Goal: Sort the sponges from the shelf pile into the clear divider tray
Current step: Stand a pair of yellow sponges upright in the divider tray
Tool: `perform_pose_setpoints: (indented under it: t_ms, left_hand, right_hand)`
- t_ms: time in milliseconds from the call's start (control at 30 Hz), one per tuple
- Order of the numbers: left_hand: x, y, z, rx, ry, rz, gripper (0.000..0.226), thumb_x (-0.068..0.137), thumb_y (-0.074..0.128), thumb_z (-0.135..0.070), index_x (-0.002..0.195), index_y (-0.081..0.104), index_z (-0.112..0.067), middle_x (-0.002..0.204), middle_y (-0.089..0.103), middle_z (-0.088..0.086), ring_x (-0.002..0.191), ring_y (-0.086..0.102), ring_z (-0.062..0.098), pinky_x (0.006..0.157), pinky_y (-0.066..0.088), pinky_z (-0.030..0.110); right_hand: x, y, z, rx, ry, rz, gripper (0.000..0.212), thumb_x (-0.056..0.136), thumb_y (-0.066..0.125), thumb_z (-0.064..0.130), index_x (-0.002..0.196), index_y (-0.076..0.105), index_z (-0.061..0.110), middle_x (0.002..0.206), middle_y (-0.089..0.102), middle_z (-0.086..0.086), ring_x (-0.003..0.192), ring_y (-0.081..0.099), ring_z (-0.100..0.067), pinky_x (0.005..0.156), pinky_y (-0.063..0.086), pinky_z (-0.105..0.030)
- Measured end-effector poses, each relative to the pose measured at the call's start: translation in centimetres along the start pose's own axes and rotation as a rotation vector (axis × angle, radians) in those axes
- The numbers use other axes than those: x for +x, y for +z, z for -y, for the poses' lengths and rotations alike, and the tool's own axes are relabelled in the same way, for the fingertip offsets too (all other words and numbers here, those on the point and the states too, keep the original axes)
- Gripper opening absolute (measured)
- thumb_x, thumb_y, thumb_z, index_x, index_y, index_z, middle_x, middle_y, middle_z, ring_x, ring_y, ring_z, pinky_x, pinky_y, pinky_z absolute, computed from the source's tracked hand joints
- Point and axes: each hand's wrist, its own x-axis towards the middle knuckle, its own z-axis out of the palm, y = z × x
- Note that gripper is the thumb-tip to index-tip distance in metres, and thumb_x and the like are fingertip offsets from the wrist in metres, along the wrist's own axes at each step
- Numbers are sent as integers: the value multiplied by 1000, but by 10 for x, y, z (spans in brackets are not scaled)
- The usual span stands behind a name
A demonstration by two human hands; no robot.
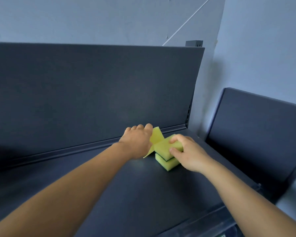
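Right hand (188, 152) pinching top sponge (166, 147), stacked pair

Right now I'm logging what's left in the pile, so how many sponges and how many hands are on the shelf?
Sponges: 3, one under the left hand, one gripped by the right hand, one at the bottom of the stack on the shelf.
Hands: 2.
Total: 5.
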Motion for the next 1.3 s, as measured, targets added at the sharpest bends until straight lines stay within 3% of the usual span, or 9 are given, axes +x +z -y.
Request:
perform_pose_setpoints:
  t_ms: [200, 300, 400, 533, 633, 800, 967, 1133, 1300]
  left_hand:
    - [-44, -9, 46, -116, -123, 56, 78, 87, 54, -27, 151, 8, -31, 129, 45, 6, 120, 43, 28, 90, 46, 36]
    - [-65, -14, 63, -97, -148, 66, 76, 86, 55, -26, 149, 14, -34, 130, 42, 4, 120, 45, 27, 84, 49, 36]
    - [-83, -19, 78, -157, -213, 51, 59, 81, 57, -19, 135, 34, -30, 119, 46, 4, 102, 53, 26, 77, 52, 36]
    - [-106, -26, 99, -280, -279, -24, 33, 79, 57, -11, 105, 39, -23, 107, 51, 2, 90, 56, 24, 73, 50, 37]
    - [-123, -31, 109, -350, -300, -41, 48, 80, 53, -8, 122, 40, -27, 104, 46, 0, 89, 57, 25, 70, 51, 36]
    - [-149, -45, 127, -390, -325, -102, 41, 82, 50, -9, 120, 46, -25, 107, 47, 4, 89, 56, 26, 66, 47, 27]
    - [-180, -67, 148, -397, -327, -204, 51, 84, 49, -8, 131, 42, -27, 87, 45, -3, 74, 47, 13, 61, 38, 21]
    - [-220, -87, 172, -336, -340, -264, 43, 86, 59, -20, 128, 51, -27, 107, 52, -2, 87, 45, 13, 76, 33, 21]
    - [-266, -98, 199, -313, -424, -323, 39, 86, 63, -28, 124, 56, -23, 117, 58, -1, 87, 47, 14, 77, 36, 22]
  right_hand:
    - [4, 13, 42, 79, -126, 94, 49, 84, 58, 18, 124, 40, 41, 124, 42, 7, 91, 52, -17, 63, 48, -26]
    - [5, 20, 68, 71, -179, 119, 69, 80, 59, 10, 136, 33, 40, 136, 37, 6, 100, 51, -20, 53, 47, -23]
    - [3, 30, 90, 67, -205, 148, 78, 78, 58, 8, 143, 26, 36, 144, 33, 4, 99, 49, -21, 45, 38, -17]
    - [-6, 42, 113, 74, -244, 129, 68, 82, 59, 10, 141, 33, 33, 139, 38, 4, 108, 48, -17, 69, 42, -24]
    - [-12, 48, 128, 75, -310, 88, 56, 86, 58, 12, 136, 41, 32, 131, 43, 4, 101, 44, -14, 79, 37, -26]
    - [-25, 52, 155, 141, -391, 25, 46, 87, 56, 12, 129, 50, 29, 130, 50, 8, 109, 47, -13, 84, 34, -23]
    - [-43, 53, 187, 191, -461, -23, 42, 87, 58, 15, 126, 54, 28, 124, 55, 14, 107, 49, -8, 84, 32, -19]
    - [-63, 65, 228, 271, -531, -50, 38, 84, 63, 17, 118, 59, 32, 109, 54, 11, 86, 51, -6, 78, 39, -23]
    - [-87, 87, 270, 299, -610, -24, 37, 82, 66, 17, 117, 60, 30, 108, 53, 11, 94, 52, -9, 79, 37, -21]
